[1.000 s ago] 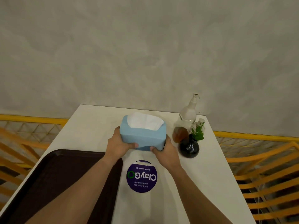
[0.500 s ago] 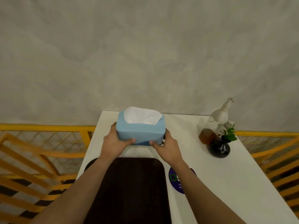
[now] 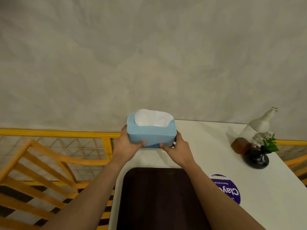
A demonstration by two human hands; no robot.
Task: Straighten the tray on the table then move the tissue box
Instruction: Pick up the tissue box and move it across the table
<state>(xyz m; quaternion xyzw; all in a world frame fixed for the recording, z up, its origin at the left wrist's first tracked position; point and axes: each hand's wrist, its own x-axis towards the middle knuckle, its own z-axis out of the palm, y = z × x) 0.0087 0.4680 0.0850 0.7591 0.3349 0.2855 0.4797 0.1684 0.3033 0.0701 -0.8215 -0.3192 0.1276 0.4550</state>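
Observation:
A light blue tissue box with white tissue showing at its top is at the far left corner of the white table. My left hand grips its left side and my right hand grips its right side, thumbs on the near face. I cannot tell whether the box rests on the table or hovers just above it. A dark brown tray lies square to the table's left edge, just in front of the box; my forearms cross over it.
A white spray bottle, a brown jar and a black vase with a green sprig stand at the far right. A purple round sticker lies right of the tray. Orange chairs and a yellow railing flank the table; a grey wall rises behind.
Both hands carried the tissue box from the table's middle, near the vase, to the far left corner behind the tray. The view swung left with it.

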